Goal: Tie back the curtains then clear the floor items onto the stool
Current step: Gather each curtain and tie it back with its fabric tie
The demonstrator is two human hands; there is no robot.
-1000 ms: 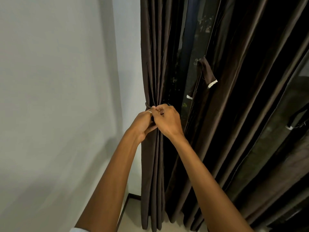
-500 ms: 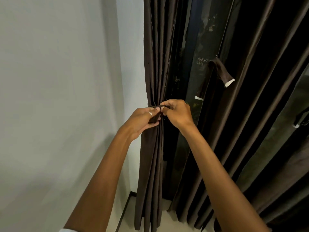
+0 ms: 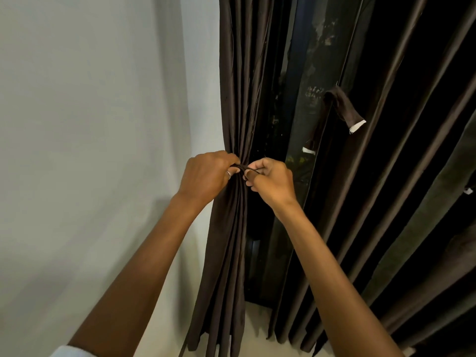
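Curtain (image 3: 229,253) position at this mark? — second desk

It was the left panel, gathered into a tight bunch by the corner and hanging down close to the floor (image 3: 257,320). A dark tie band (image 3: 241,168) circled the gather at its waist. — me, remote console

Hands? — second desk

The left hand (image 3: 206,176) had its fingers curled round one end of the band, knuckles against the folds. The right hand (image 3: 270,181) pinched the other end between thumb and forefinger. Both were gripping, neither free. I could not tell whether a knot had formed, because the fingers covered it. — me

Failure modes? — second desk

This was my judgement only. One: the pinched end looked short, so a hard pull could slip it out and let the folds spread. Two: the cloth looked slick, so a slack knot could slide down the bunch. Three: a downward tug would load the rail, which was out of frame. — me

Clearances? — second desk

The wall (image 3: 90,150) sat just beside the left hand, so there was little room that side. The window glass (image 3: 304,124) was close behind the right hand. The second curtain (image 3: 386,176) hung well to the right, its own strap (image 3: 345,109) dangling untied. Open room lay toward the body and below the hands. No stool or floor items were in view — me
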